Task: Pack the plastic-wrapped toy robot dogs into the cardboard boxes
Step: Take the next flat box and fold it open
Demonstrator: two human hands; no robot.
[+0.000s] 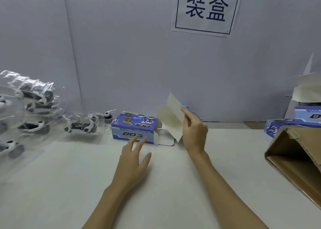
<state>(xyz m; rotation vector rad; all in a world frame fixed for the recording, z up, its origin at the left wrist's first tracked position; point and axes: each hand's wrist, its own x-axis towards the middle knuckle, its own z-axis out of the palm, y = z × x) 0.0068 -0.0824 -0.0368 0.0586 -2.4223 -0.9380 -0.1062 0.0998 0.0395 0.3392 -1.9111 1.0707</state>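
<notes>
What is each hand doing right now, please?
Left hand: open, fingers spread, reaching toward the blue box.
Right hand: pinching the box flap.

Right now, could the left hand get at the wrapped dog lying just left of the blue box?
Probably yes. The left hand hovers open, holding nothing, near the blue box; the wrapped dog lies on the table beside that box, with only bare table between. The right hand is busy on the box flap.

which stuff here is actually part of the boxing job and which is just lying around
Part of the job:
- blue DOG box, flap held open by right hand
- wrapped robot dogs
- left hand, fingers spread near the box

Lying about:
- brown carton
- wall sign
</notes>
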